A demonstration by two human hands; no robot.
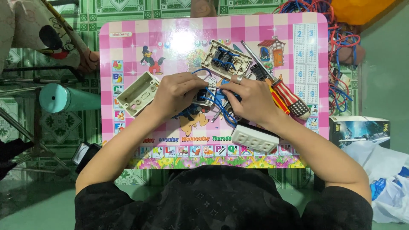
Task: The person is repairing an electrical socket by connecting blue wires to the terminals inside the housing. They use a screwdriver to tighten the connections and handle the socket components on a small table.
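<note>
Small white-and-dark electrical switch module with blue wires (203,95) at centre of pink checkered children's table (128,42), pinched between both hands; left hand (179,91) closed around module from its left side, fingers curled over top; right hand (251,100) closed from the right, ringed finger forward, fingertips meeting left hand's at module, pinching blue wire loops (221,106) trailing toward body; both hands equally near, module directly between them, long axis not readable under fingers. Open cream plastic wall box (138,93) just left of left hand, tilted, nothing seen inside; cream switch plate with wired modules (226,59) beyond hands, back upward; white three-gang switch block (254,137) near right wrist; red-and-black-handled screwdriver (281,91) just right of right hand, shaft pointing up-left; tangle of red and blue wire (341,51) off table's right edge.
</note>
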